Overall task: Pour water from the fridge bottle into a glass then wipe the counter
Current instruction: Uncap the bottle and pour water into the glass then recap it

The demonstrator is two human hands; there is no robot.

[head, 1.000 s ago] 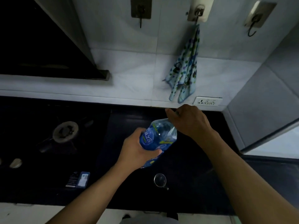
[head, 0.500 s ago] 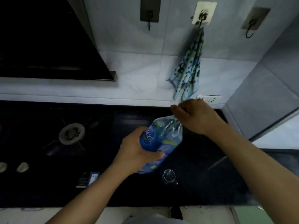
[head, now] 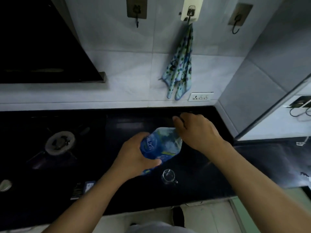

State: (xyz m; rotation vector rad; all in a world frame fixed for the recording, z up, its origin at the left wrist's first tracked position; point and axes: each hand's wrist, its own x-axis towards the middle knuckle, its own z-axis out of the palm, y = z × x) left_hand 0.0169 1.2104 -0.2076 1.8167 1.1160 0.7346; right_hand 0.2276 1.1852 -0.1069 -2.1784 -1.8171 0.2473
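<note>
My left hand [head: 134, 157] grips the body of a clear plastic water bottle [head: 161, 143] with a blue label, held above the black counter [head: 193, 185]. My right hand [head: 195, 130] covers the bottle's top, fingers curled round the neck; the cap is hidden under it. A small clear glass with a handle [head: 168, 176] stands upright on the counter just below and to the right of the bottle, apart from both hands. A blue patterned cloth [head: 180, 68] hangs from a white wall hook [head: 191, 9] behind.
A gas burner [head: 59, 142] sits on the black hob at the left, with a knob [head: 5, 184] near the front edge. A small card packet [head: 84, 189] lies by the front edge. A wall socket [head: 201, 96] is behind; a side wall closes the right.
The view has shifted, so the counter and glass sit higher in frame. Both hands keep their hold on the bottle; the right hand has shifted slightly at the top.
</note>
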